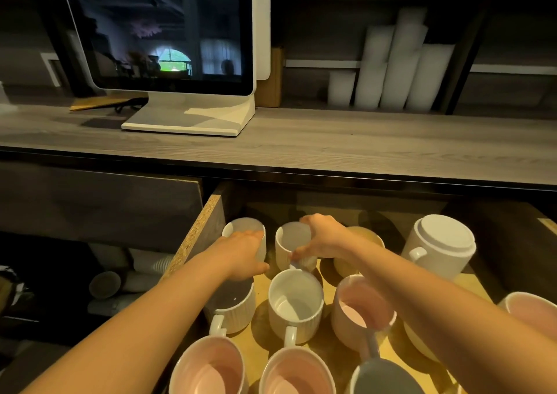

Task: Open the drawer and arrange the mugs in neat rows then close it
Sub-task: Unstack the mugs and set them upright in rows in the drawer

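Note:
The drawer [208,227] stands open below the counter, full of several mugs. My left hand [244,252] rests on the side of a white mug [238,226] in the back left corner. My right hand [319,239] grips the white mug [291,238] beside it from above. In front stand a ribbed mug with a dark inside [233,306], a ribbed white mug [295,303] and a pink mug [363,309]. Two pink mugs [211,366] [297,372] and a grey mug [382,378] fill the front row. A white mug upside down [440,245] is at the back right.
A beige mug [361,239] sits behind my right wrist and another pink mug [533,309] at the far right. A monitor [168,31] stands on the wooden counter [331,143]. White cup stacks [398,61] fill the shelf behind. More cups [126,276] lie below left.

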A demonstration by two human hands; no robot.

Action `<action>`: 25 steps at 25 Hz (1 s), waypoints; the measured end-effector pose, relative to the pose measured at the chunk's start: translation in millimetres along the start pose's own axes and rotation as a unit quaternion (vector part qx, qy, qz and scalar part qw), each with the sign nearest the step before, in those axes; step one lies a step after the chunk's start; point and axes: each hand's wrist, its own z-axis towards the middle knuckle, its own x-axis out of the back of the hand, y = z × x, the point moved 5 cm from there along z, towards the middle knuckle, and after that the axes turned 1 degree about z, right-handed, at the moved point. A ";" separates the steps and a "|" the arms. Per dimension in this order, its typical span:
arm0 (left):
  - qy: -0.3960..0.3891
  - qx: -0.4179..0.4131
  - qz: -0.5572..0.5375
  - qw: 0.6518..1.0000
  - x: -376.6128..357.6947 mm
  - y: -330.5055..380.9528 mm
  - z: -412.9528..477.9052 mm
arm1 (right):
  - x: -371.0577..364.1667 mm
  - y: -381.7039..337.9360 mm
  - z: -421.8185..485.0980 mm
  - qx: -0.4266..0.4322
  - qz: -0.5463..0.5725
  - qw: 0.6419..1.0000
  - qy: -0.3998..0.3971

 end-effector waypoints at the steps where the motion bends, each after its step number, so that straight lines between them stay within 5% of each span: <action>1: 0.004 0.002 0.005 1.000 1.0 1.1 -0.7 | 0.1 -0.3 -2.5 0.004 -0.006 1.000 -0.006; 6: 0.089 -0.034 0.078 0.992 18.3 24.1 -6.3 | 30.0 -4.0 -35.8 0.081 -0.037 0.995 0.043; 10: 0.108 -0.113 0.005 0.988 23.0 59.6 -14.1 | 72.5 16.6 -80.7 0.099 -0.065 0.990 0.082; 18: 0.105 -0.233 -0.015 0.967 35.1 148.9 -22.8 | 121.5 107.0 -136.7 -0.033 -0.095 0.977 0.190; 25: 0.047 -0.196 0.036 0.979 14.9 210.7 17.2 | 107.2 144.1 -118.7 -0.154 -0.024 0.976 0.155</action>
